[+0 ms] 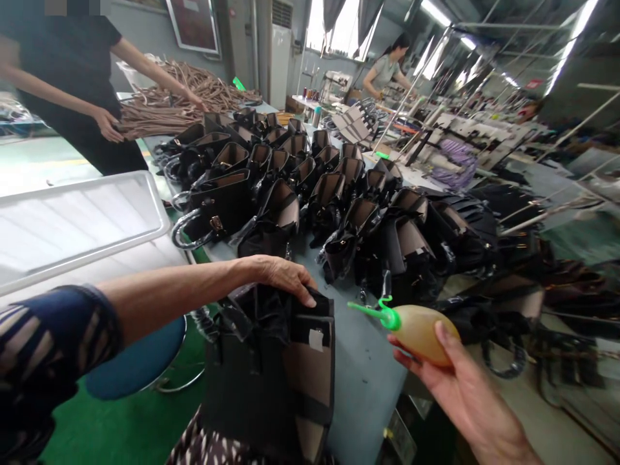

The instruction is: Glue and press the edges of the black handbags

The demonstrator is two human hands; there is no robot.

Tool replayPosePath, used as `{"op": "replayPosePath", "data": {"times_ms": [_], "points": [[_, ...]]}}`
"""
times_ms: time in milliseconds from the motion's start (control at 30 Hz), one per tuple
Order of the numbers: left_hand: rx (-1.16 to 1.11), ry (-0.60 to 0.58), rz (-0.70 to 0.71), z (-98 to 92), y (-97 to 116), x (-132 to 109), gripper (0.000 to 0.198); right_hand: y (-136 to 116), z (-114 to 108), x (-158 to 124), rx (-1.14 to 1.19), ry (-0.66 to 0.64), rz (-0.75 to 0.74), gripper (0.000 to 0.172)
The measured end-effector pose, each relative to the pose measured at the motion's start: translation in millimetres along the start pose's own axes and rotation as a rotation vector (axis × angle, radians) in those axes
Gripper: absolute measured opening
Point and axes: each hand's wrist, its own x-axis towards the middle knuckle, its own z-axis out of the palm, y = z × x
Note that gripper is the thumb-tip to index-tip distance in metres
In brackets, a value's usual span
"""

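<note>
My left hand (285,276) grips the top edge of a black handbag (271,374) with a tan lining, held upright at the near edge of the grey table (368,374). A small white tag shows on its inner panel. My right hand (460,387) is closed around a yellowish squeeze bottle (421,329) with a green nozzle. The nozzle points left toward the bag's open top, a short gap away from it.
Several finished black handbags (300,194) stand in rows across the table. A white tray (72,219) lies at the left, above a blue stool (140,361). A person in black (72,77) handles a pile of brown straps (184,97). Another person (387,64) works at the back.
</note>
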Motion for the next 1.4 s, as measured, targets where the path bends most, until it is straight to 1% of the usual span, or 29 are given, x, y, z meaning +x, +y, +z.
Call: {"op": "replayPosePath", "data": {"times_ms": [100,200,400,567,733,967,1133,1267,1400], "points": [[-0.024,-0.037,-0.051,0.6,-7,3,0.019,4,-2,3,-0.09,0.002,-0.056,0.041],[-0.069,-0.086,-0.071,-0.1,-10,4,0.021,7,-2,6,-0.15,-0.012,-0.089,0.039],[-0.091,-0.13,-0.084,-1.1,-13,7,0.022,13,5,7,-0.203,-0.045,-0.06,0.036],[-0.101,-0.178,-0.104,-2.4,-21,13,0.026,17,4,12,-0.244,-0.023,-0.044,0.038],[-0.077,-0.18,-0.106,-3.3,-24,15,0.024,16,1,20,-0.29,-0.031,-0.064,0.035],[-0.069,-0.184,-0.114,-2.0,-25,16,0.026,15,5,25,-0.286,-0.007,-0.087,0.034],[-0.068,-0.176,-0.09,-2.1,-25,16,0.027,19,4,27,-0.307,-0.012,-0.109,0.034],[-0.062,-0.18,-0.069,-2.1,-24,15,0.027,22,2,27,-0.337,-0.001,-0.164,0.035],[-0.077,-0.183,-0.079,-1.7,-24,16,0.025,24,-2,27,-0.388,-0.008,-0.235,0.034]]}}
